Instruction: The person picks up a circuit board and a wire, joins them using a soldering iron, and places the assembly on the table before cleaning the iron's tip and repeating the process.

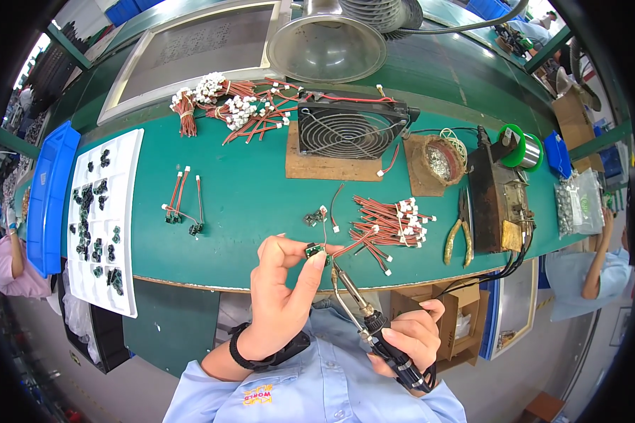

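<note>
My left hand (pixel 281 285) pinches a small green circuit board (pixel 313 249) between thumb and forefinger, just above the bench's front edge. From the right, my right hand (pixel 418 333) grips a black soldering iron (pixel 394 351) that has a thin metal tube alongside its shaft. Its tip reaches the board beside my left thumb, where a red wire lead (pixel 354 244) with a white connector also ends; the exact contact is too small to make out. Just beyond lie another small board (pixel 313 218) and a loose wire lead (pixel 334 211).
Wire leads (pixel 395 220) lie piled right of my hands, with pliers (pixel 458 240) and a soldering station (pixel 490 201) beyond. A black fan (pixel 353 127) stands behind. At left are wired boards (pixel 196 228), a white tray (pixel 130 190) of boards and a blue bin (pixel 49 204).
</note>
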### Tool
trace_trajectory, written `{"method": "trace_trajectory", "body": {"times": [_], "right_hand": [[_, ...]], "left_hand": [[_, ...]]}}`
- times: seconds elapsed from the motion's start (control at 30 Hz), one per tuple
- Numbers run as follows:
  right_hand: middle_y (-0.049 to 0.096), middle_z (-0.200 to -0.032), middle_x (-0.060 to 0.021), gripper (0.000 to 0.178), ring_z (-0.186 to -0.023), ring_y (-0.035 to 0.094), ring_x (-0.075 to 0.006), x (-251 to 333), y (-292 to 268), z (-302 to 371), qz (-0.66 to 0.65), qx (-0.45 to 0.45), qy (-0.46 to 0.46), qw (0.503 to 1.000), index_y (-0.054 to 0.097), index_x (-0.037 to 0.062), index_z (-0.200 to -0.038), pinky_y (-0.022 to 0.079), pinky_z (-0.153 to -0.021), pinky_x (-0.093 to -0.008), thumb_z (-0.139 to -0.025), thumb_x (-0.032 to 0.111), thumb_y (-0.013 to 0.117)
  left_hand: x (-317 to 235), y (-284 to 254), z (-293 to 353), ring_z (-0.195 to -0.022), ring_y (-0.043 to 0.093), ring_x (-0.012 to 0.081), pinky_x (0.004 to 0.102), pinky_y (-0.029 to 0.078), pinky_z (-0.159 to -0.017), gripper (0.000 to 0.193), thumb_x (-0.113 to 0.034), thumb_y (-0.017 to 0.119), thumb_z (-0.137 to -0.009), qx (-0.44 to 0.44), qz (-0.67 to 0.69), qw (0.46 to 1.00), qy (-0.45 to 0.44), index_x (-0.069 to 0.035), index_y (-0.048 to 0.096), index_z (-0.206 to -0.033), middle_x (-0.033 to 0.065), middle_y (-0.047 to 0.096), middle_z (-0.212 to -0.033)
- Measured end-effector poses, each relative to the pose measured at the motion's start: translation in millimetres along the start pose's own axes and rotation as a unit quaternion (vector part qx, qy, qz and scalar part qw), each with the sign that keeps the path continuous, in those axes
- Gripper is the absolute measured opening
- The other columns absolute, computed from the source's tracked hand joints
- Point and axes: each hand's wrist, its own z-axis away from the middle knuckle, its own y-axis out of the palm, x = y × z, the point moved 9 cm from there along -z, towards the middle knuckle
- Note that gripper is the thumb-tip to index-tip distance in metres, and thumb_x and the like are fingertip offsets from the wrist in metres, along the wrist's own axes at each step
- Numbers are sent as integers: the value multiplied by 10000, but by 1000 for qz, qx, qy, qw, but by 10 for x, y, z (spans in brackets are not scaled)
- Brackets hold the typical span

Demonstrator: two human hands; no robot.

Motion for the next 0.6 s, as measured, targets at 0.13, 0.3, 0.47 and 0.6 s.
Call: {"method": "trace_trajectory", "body": {"times": [0.13,0.3,0.47,0.6], "right_hand": [[550,-685,-31,395,-660,523,-171,-71,-166,55,-7,-47,-2,999,557,101,-966,320,-816,-405,-682,325,714],[539,-839,-84,311,-780,509,-169,-541,-296,94,-80,-223,112,965,502,73,-960,366,-797,-355,-747,205,685],[516,-995,-84,370,-884,520,-169,-1045,-320,-61,154,-270,191,931,494,36,-1066,417,-824,-294,-752,-27,678],[525,-1012,-71,391,-898,530,-159,-1395,-221,56,90,-253,309,912,505,38,-1108,420,-829,-287,-766,18,693]], "left_hand": [[75,25,-5,-905,590,144,333,351,-932,72,-43,476,-907,1,143,986,-91,-38,412,-939,154,653,-959],[69,112,-27,-886,583,189,334,422,-843,44,-80,452,-914,48,294,945,-138,-45,425,-914,169,632,-932],[1,153,14,-860,579,222,353,438,-812,75,-125,455,-910,73,352,918,-166,-55,429,-905,175,616,-883],[-25,167,29,-838,577,227,355,443,-791,93,-143,460,-907,87,358,915,-166,-55,428,-906,182,607,-855]]}}
